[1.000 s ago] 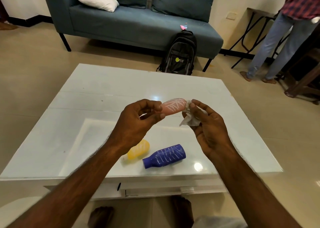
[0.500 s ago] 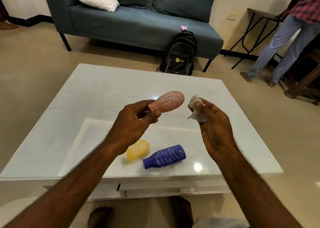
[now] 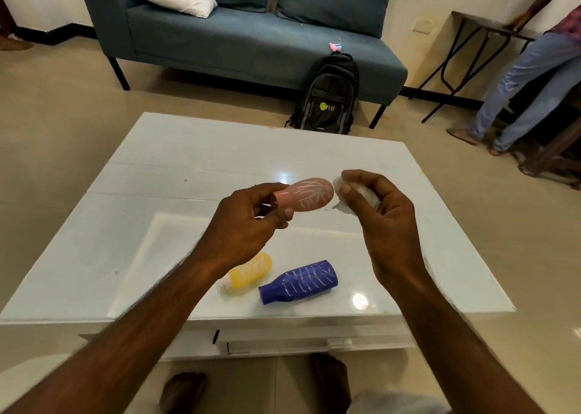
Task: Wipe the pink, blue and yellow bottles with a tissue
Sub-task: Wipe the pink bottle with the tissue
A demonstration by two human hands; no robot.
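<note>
My left hand (image 3: 248,225) grips the neck end of the pink bottle (image 3: 306,194), which carries white scribbles and lies sideways in the air above the white table (image 3: 176,168). My right hand (image 3: 382,221) pinches a crumpled white tissue (image 3: 342,193) right against the bottle's rounded base. Below my hands, the yellow bottle (image 3: 250,272) and the blue bottle (image 3: 298,281) lie on their sides near the table's front edge, both marked with white scribbles.
A blue sofa (image 3: 251,36) with white cushions stands behind the table, and a black backpack (image 3: 328,99) leans against it. A person in jeans (image 3: 528,83) stands at the right by a folding table (image 3: 478,36). My feet show under the front edge.
The tissue was on the pink bottle's base, came away to the right half a second ago, and is back against the base now. The bottle tilted up, then levelled.
</note>
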